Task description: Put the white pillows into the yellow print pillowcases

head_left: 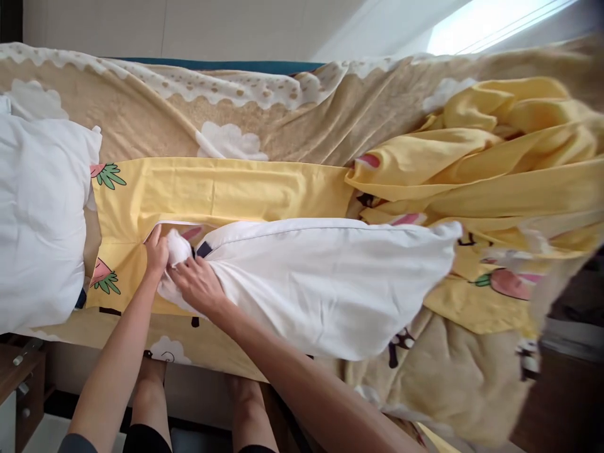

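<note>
A yellow pillowcase with printed carrots lies flat across the bed. On top of it rests a white pillow, its left end gathered into a narrow bunch at the pillowcase opening. My left hand is closed on the edge of that opening, close beside the bunched corner. My right hand grips the gathered end of the pillow just to the right, fingers curled over the fabric. A dark tag shows on the pillow above my right hand. The far end of the pillow spreads out to the right.
Another white pillow lies at the left. Crumpled yellow bedding is heaped at the right. Beneath is a tan blanket with white cloud shapes. A pale wall stands behind the bed, and drawers are at the lower left.
</note>
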